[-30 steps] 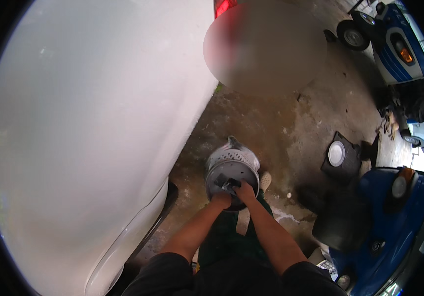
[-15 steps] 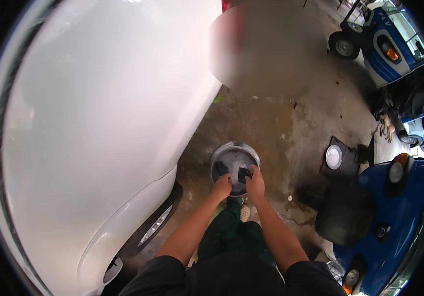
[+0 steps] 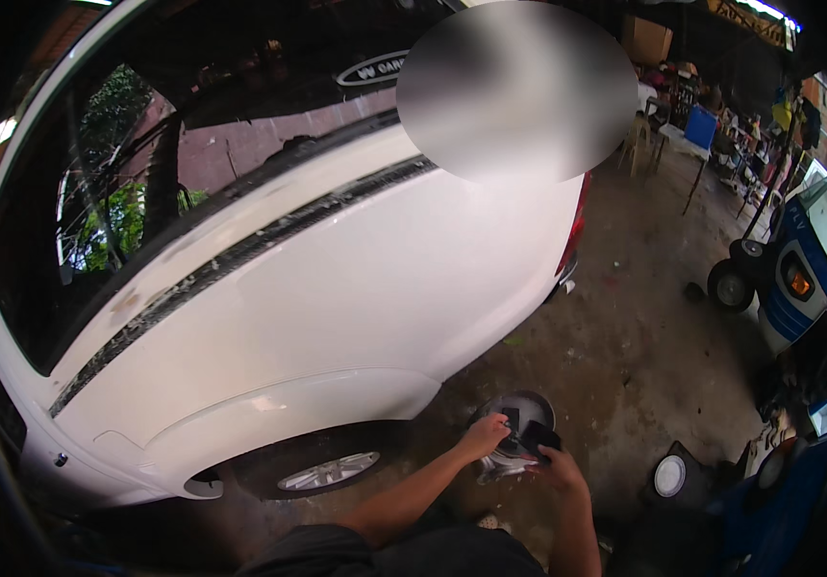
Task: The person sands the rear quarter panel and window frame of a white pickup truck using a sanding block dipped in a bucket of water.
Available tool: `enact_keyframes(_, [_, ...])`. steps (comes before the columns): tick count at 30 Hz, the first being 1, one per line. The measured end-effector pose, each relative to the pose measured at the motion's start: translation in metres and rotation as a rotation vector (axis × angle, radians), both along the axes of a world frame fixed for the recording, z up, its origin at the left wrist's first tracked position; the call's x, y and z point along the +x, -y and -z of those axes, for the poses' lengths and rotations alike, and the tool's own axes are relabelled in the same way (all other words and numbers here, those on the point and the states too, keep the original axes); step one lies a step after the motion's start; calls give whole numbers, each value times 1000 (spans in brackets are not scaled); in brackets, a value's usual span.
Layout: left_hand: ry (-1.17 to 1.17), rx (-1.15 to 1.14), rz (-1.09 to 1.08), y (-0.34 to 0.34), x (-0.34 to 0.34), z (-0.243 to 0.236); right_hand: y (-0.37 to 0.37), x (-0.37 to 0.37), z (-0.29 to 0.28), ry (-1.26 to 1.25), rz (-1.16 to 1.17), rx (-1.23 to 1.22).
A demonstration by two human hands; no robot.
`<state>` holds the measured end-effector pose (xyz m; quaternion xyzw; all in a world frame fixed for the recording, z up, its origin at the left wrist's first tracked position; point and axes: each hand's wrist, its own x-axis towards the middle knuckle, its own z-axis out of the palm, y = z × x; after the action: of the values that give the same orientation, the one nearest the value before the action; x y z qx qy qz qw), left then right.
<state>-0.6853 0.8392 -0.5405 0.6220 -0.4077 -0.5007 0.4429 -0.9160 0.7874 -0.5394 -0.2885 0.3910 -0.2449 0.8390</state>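
A round grey metal bucket stands on the floor at the lower centre, beside the white vehicle's rear wheel. My left hand is closed over the bucket's left side, pinching a small dark pad. My right hand is at the bucket's right side, gripping a black rectangular pad. The white body panel with a weathered dark strip fills the left and middle of the view, above both hands.
A blue and white small vehicle stands at the right; another blue one is lower right. A round white item lies on a dark mat. Behind are a table, a blue box and clutter. A blurred oval covers the upper centre.
My view has swung up and left, bringing the window and rear wheel into sight. The bucket now appears lower right in the picture, with both hands still at it holding dark pads.
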Motion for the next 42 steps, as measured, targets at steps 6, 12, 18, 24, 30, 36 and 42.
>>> enact_keyframes(6, [620, -455, -264, -101, 105, -128, 13, 5, 47, -546, 279, -559])
enact_keyframes(12, [1175, -591, -764, -272, 244, -233, 5, 246, -288, -91, 135, -1313])
enact_keyframes(18, [1412, -731, -1195, -374, 335, -286, 101, 371, -412, -380, 642, -1514])
enact_keyframes(24, [1848, -616, -1375, -427, 411, -302, -89, 498, -379, -556, 732, -1656])
enact_keyframes(30, [2010, -777, -1320, -400, 428, -309, 59, 427, -437, -661, 917, -1362])
enact_keyframes(36, [1991, -726, -1345, -408, 420, -321, -59, 506, -384, -534, 800, -1617])
enact_keyframes(42, [1862, -703, -1251, -405, 412, -321, 41, 432, -437, -430, 876, -1285])
